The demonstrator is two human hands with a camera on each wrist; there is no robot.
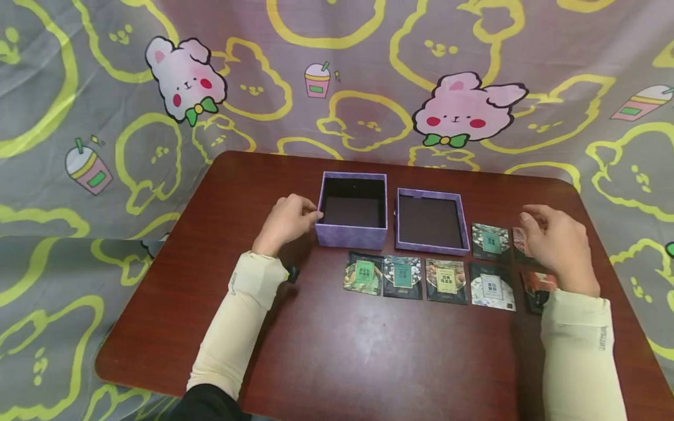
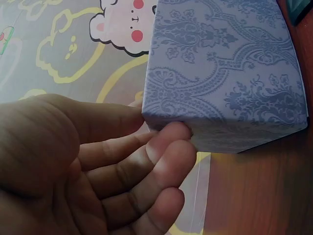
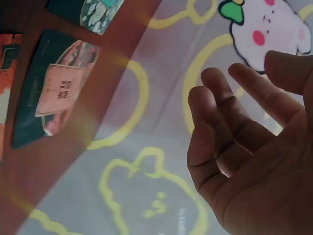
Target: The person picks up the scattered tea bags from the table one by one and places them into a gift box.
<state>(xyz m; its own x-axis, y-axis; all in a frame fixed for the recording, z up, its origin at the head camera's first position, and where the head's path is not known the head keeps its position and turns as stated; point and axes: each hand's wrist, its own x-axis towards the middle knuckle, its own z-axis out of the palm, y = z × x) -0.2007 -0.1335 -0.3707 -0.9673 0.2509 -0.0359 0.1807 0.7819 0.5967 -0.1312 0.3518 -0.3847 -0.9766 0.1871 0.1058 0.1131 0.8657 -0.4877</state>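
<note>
My left hand [image 1: 288, 221] is at the left side of a purple patterned box [image 1: 351, 237], its thumb and fingertips bent at the corner. Up close in the left wrist view, the thumb and fingers [image 2: 168, 161] meet the edge of the box [image 2: 220, 63]. The box stands upright with a dark, bare inside. On the far right, my right hand [image 1: 560, 245] hovers over the sachets with loosely bent fingers and nothing in them. It partly hides a pink-labelled sachet [image 1: 520, 241] and overlaps the area near a red and black sachet [image 1: 539, 286].
Beside the box lies its shallow purple lid [image 1: 432, 248], inside facing up. A green-labelled sachet [image 1: 491, 241] is right of it. In front runs a row with a green sachet [image 1: 363, 273], a teal-labelled one [image 1: 402, 277], a yellow-labelled one [image 1: 446, 280] and a white one [image 1: 492, 286].
</note>
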